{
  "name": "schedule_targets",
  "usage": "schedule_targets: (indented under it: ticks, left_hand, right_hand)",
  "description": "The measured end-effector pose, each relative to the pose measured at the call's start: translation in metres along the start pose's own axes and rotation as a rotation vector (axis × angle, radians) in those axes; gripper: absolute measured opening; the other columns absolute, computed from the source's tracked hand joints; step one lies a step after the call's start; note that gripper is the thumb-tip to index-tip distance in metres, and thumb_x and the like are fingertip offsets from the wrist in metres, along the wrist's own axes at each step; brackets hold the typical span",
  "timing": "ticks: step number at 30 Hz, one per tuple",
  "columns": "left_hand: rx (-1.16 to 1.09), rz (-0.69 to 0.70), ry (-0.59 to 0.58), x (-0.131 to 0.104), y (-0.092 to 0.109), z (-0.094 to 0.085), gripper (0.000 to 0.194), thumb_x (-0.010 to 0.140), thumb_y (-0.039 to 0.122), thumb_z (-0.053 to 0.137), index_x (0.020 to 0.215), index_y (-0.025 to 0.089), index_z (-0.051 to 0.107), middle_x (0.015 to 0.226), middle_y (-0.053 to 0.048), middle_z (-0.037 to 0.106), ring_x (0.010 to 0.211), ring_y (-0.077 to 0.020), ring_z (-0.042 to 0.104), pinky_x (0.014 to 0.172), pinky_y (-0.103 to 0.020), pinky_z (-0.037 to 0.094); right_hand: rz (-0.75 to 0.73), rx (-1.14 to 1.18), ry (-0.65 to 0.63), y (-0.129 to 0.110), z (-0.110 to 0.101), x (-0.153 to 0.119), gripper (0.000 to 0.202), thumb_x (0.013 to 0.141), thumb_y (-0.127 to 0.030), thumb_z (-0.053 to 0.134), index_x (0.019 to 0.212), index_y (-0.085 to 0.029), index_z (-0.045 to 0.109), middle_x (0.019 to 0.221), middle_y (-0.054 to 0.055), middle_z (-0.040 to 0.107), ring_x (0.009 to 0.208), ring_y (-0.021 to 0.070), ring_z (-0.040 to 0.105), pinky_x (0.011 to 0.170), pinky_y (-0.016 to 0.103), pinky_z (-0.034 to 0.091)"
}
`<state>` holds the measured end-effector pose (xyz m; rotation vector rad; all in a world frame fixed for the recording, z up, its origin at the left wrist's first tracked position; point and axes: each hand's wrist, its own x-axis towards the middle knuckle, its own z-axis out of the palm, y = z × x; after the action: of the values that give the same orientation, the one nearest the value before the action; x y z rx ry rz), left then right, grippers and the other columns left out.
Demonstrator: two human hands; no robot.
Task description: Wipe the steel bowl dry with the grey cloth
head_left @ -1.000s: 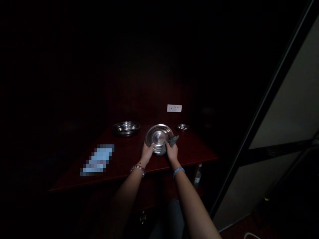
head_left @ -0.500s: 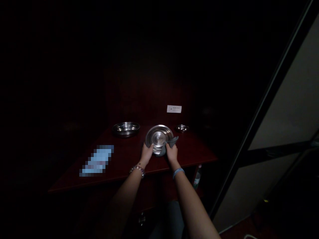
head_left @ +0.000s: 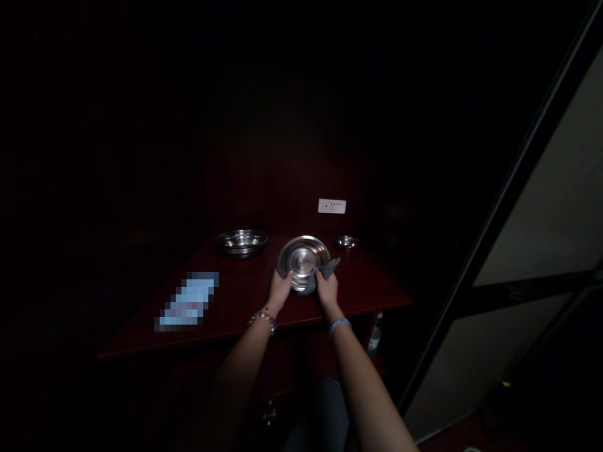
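Note:
A shiny round steel bowl [head_left: 303, 258] is tilted up towards me above the dark red desk. My left hand [head_left: 281, 289] grips its lower left rim, thumb on the inner side and the other fingers hidden behind. At the lower right, my right hand [head_left: 326, 287] is closed on a grey cloth [head_left: 308, 284], which lies against the bowl's rim. One end of the cloth sticks up past the hand. Whether the right fingers also hold the rim behind is hidden.
Stacked steel bowls [head_left: 241, 243] stand back left, a small steel bowl [head_left: 347, 243] back right. A pixelated pale blue item [head_left: 188, 302] lies on the red desk [head_left: 235, 307]. A socket panel [head_left: 332, 206] is on the wall. Below the desk stands a bottle [head_left: 374, 337].
The whole view has shifted slightly, so everything sits a little further right. Both hands keep the same hold on the bowl and cloth.

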<state>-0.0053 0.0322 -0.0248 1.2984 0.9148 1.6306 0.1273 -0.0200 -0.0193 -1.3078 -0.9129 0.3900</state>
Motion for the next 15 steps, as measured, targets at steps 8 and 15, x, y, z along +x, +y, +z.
schedule_targets:
  ticks: [8,15]
  left_hand:
    - [-0.02,-0.01,-0.015,-0.0026,0.0027,-0.0001,0.044,0.079,0.015,0.071,0.122,0.015,0.062,0.129,-0.014,0.068,0.126,-0.0251,0.062,0.116,-0.041,0.04]
    - [-0.034,-0.002,-0.01,-0.0015,-0.0006,0.0007,0.045,0.077,0.022,0.075,0.119,0.016,0.062,0.128,-0.014,0.068,0.127,-0.0289,0.061,0.117,-0.047,0.038]
  right_hand:
    - [0.018,0.011,-0.017,0.0061,0.0016,0.0027,0.027,0.084,-0.031,0.063,0.102,-0.015,0.074,0.108,0.014,0.079,0.103,0.0265,0.075,0.09,0.031,0.055]
    - [0.024,-0.008,-0.014,0.0079,0.0013,0.0042,0.024,0.084,-0.032,0.064,0.099,-0.016,0.074,0.105,0.013,0.079,0.101,0.0268,0.075,0.088,0.032,0.055]
